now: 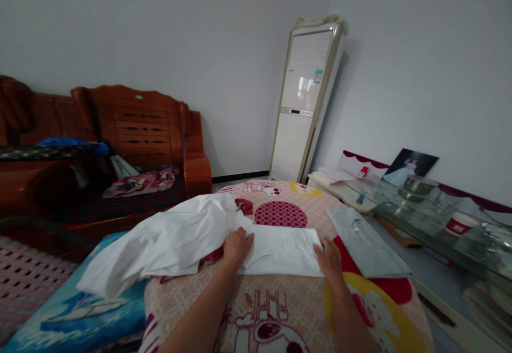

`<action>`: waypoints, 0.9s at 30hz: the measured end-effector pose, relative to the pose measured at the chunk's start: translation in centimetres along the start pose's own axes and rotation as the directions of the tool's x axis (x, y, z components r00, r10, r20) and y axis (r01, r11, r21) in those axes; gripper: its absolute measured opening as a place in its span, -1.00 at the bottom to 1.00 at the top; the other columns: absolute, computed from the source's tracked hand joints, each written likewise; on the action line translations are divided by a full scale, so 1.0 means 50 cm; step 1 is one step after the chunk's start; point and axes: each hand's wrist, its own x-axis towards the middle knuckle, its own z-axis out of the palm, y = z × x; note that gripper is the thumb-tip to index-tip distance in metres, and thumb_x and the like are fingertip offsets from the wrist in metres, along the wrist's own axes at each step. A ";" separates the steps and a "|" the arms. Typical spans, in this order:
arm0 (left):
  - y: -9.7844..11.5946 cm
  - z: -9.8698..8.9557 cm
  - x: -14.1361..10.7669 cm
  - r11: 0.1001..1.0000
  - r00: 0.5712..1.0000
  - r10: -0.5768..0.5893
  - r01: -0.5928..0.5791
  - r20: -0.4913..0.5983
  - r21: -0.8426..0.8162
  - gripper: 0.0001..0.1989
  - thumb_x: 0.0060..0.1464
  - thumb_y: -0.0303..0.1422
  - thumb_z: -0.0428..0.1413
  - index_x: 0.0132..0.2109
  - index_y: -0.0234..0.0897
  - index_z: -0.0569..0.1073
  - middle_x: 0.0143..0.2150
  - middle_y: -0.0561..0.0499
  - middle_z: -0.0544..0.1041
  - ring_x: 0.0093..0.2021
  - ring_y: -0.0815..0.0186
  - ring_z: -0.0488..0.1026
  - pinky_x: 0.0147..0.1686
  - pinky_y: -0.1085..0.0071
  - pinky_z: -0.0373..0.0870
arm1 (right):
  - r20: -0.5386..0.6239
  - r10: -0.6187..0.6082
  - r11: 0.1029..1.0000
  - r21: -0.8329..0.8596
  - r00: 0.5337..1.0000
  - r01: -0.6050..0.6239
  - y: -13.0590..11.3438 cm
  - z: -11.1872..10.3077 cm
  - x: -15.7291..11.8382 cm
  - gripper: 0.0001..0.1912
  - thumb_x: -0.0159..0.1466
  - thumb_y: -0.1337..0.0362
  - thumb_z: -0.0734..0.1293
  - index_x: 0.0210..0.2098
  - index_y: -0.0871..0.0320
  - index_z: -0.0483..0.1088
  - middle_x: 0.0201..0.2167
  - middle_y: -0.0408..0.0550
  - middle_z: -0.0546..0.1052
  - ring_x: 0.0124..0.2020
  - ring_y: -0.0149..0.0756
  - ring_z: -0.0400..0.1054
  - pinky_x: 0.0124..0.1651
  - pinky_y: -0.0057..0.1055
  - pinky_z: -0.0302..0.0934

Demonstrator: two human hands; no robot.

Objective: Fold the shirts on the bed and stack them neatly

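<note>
A white garment [280, 249] lies across the patterned round table cover in front of me. Its right part is folded into a flat, neat strip, while the left part is a loose, crumpled heap hanging past the cover's left edge. My left hand [238, 247] has its fingers curled onto the cloth where strip and heap meet. At the strip's right end, my right hand [330, 259] grips the edge between thumb and fingers. Dark red fabric peeks out from under the heap. A folded light grey garment [366, 243] rests to the right of my right hand.
The cover [316, 310] has cartoon prints. Left of it is a blue padded seat [100, 315], with a carved wooden sofa [140, 123] behind. A tall air conditioner [298, 102] stands in the corner. At right, a glass-topped stand [424, 219] holds a metal bowl, a cup and a photo.
</note>
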 end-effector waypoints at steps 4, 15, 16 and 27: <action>-0.004 -0.009 -0.002 0.995 0.999 0.009 -0.014 0.046 0.103 -0.54 0.23 -0.12 -0.08 -0.10 -0.49 0.47 -0.15 -0.33 0.53 -0.09 0.05 0.49 -0.10 0.26 0.33 | -0.024 -0.004 0.999 0.034 1.000 0.005 -0.002 -0.004 -0.002 -0.60 0.28 0.03 0.09 -0.24 0.20 0.39 -0.10 0.22 0.48 -0.03 -0.03 0.34 0.04 -0.09 0.16; -0.016 0.004 -0.007 1.000 1.000 0.016 -0.015 0.015 -0.023 -0.64 0.19 -0.14 0.01 -0.09 -0.33 0.48 -0.15 -0.23 0.55 -0.07 0.11 0.49 -0.11 0.34 0.30 | -0.037 -0.002 0.998 0.056 0.999 0.004 -0.002 -0.004 -0.002 -0.58 0.27 0.02 0.10 -0.24 0.21 0.40 -0.10 0.23 0.49 -0.04 -0.02 0.35 0.04 -0.09 0.17; -0.015 0.004 -0.006 0.999 1.000 0.015 -0.014 0.017 -0.038 -0.64 0.19 -0.14 0.00 -0.09 -0.33 0.48 -0.16 -0.22 0.56 -0.08 0.12 0.50 -0.12 0.35 0.30 | -0.042 -0.002 0.999 0.054 0.999 0.004 -0.002 -0.003 -0.002 -0.58 0.27 0.02 0.10 -0.23 0.21 0.40 -0.09 0.23 0.48 -0.02 -0.02 0.34 0.05 -0.09 0.16; -0.008 -0.022 0.002 0.972 0.999 -0.015 0.022 0.035 -0.233 -0.74 0.11 -0.18 0.11 -0.21 -0.31 0.47 -0.24 -0.08 0.59 -0.20 0.24 0.52 -0.23 0.45 0.27 | -0.043 -0.014 0.999 0.038 0.999 0.016 -0.001 -0.003 -0.002 -0.61 0.28 0.05 0.12 -0.23 0.21 0.40 -0.11 0.19 0.49 -0.03 -0.08 0.34 0.04 -0.15 0.15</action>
